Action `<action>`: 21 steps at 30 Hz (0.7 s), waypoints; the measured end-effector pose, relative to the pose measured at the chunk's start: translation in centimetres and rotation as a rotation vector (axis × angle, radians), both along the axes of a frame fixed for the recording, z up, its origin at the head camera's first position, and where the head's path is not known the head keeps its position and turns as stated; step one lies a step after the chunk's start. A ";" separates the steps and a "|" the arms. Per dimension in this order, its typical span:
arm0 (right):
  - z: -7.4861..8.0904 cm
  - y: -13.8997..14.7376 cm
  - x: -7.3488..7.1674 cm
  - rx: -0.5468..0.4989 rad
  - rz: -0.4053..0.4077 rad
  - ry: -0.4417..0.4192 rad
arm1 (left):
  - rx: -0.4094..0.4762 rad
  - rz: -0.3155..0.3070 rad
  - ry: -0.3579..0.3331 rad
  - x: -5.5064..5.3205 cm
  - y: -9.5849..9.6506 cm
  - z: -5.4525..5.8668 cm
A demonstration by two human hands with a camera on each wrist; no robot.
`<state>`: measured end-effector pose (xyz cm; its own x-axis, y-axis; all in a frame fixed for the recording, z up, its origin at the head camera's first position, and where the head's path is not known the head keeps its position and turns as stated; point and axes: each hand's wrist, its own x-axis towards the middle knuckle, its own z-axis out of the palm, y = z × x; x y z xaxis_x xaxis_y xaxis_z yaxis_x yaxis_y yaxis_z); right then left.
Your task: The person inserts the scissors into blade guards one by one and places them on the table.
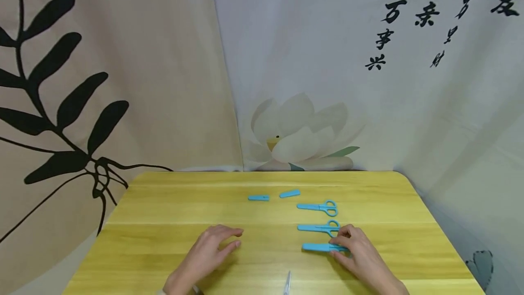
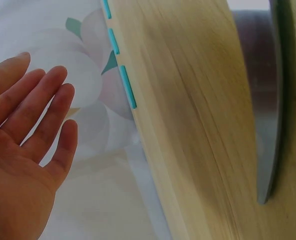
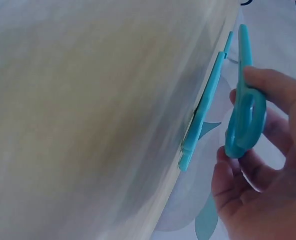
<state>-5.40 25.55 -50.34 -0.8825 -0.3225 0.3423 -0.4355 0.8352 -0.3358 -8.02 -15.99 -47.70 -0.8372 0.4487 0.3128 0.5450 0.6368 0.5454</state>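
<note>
In the head view, the nearest scissors (image 1: 316, 247), blue, lie between the fingers and thumb of the right hand (image 1: 364, 254), whose narrow grip pinches the handle end. Their long axis runs crosswise over the tabletop (image 1: 176, 204), blade end pointing left, toward the left hand (image 1: 210, 249). That hand is well apart, its grip wide and holding nothing; the right is plainly the nearer. The middle scissors (image 1: 313, 228) lie just beyond, roughly parallel, with the far scissors (image 1: 313, 206) behind those.

In the left wrist view, the palm faces inward with fingers loosely extended and nothing between them; blue strips (image 2: 127, 86) show along the tabletop's edge.

In the right wrist view, thumb and fingers hold the scissors around the handle loops, blade end leading away from the palm. They look raised, though any contact with the tabletop is hard to tell.
</note>
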 end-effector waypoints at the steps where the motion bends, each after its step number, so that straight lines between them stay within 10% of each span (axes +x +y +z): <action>1: 0.0 0.0 -0.1 0.000 0.007 -0.003 | -0.001 0.001 0.003 -0.1 0.0 0.1; 21: 0.4 -0.7 0.0 0.087 -0.006 -0.184 | -0.010 0.006 -0.035 -0.1 0.0 0.0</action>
<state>-5.41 24.87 -49.99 -0.9294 -0.3387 0.1463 -0.3687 0.8668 -0.3357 -8.12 -15.96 -47.65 -0.8502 0.4468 0.2785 0.5219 0.6452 0.5579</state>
